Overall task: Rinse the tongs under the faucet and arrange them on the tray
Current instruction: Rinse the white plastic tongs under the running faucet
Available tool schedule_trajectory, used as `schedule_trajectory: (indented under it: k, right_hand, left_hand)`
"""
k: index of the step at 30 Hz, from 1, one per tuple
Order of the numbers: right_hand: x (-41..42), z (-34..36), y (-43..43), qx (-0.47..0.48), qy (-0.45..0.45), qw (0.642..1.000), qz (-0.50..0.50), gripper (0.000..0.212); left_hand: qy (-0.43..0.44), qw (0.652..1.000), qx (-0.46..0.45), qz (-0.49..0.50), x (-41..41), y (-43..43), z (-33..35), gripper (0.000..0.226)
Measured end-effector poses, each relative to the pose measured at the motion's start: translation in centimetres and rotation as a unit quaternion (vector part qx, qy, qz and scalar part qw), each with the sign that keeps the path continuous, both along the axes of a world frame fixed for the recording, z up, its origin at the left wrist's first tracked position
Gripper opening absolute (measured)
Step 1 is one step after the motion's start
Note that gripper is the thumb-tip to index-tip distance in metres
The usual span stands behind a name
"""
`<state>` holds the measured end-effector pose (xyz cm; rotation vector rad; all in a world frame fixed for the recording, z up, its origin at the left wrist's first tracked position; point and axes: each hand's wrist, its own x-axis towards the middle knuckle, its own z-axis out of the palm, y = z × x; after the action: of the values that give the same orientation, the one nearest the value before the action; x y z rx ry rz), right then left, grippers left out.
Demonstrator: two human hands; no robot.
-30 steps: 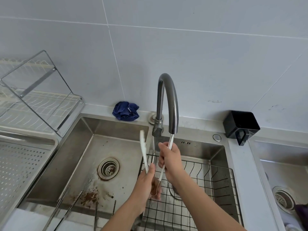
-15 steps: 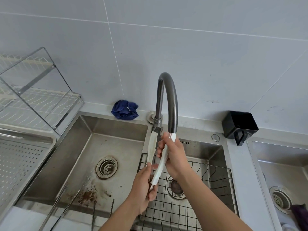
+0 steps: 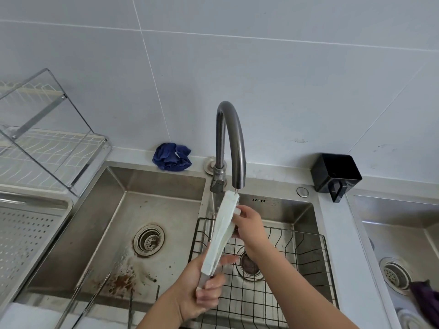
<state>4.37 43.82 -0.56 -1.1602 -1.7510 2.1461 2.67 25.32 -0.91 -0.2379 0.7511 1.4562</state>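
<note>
At the far left the perforated tray lay beside the sink, with nothing visibly on it in the part that showed. More tongs leaned at the sink's near edge. Over the divider, the left hand was wrapped around the lower, handle end of the white tongs, fingers curled shut on it. The tongs slanted upward, their tips just under the faucet spout. The right hand pinched the upper part, fingers closed on the arms. Beneath lay the wire rack.

The rinse step seemed to be in hand; whether water ran was hard to tell. The next move probably called for turning the tongs under the spout, then carrying them well left to the tray.
</note>
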Motion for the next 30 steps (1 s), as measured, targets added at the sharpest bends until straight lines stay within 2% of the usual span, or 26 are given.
schedule_trajectory:
  k: [5,8,11,14,19,21,23,24,27,30]
  right_hand:
    - [-0.7,0.5,0.5,0.094,-0.039,0.994,-0.045,0.016]
    - [-1.1,1.3,0.8,0.122,-0.026,0.991,-0.052,0.01]
    - [-1.4,2.1,0.1,0.101,0.001,0.995,-0.025,0.005]
    - [-1.7,2.5,-1.0,0.005,0.048,0.998,-0.033,0.005]
    - [-2.3,3.3,-1.9,-0.04,0.056,0.997,0.019,0.01]
    - [-2.2,3.3,-2.1,-0.103,0.08,0.991,-0.007,0.021]
    - [-1.8,3.5,-2.1,-0.199,0.135,0.97,-0.032,0.037]
    - [-1.6,3.5,-2.0,-0.215,0.155,0.964,-0.029,0.043]
    - [-0.7,3.3,-1.9,-0.151,0.147,0.978,0.005,0.058]
    - [0.0,3.4,-2.6,-0.063,0.093,0.993,0.034,0.077]
  left_hand:
    - [0.161,0.984,-0.05,0.05,-0.9,0.2,0.7,0.082]
    - [0.283,0.951,-0.105,0.058,-1.6,0.5,1.0,0.07]
    - [0.334,0.931,-0.133,0.068,-1.4,1.0,1.0,0.059]
    - [0.335,0.93,-0.142,0.046,-0.3,1.3,0.8,0.061]
    - [0.269,0.952,-0.143,0.025,0.7,2.0,1.0,0.067]
    - [0.25,0.958,-0.142,0.005,0.5,2.2,1.1,0.065]
    - [0.222,0.966,-0.133,-0.009,0.1,2.2,1.2,0.06]
    - [0.212,0.969,-0.126,-0.012,-0.1,2.2,1.2,0.058]
    - [0.211,0.971,-0.113,-0.009,-0.2,2.1,0.9,0.052]
    - [0.234,0.964,-0.112,0.054,0.4,2.7,0.4,0.038]
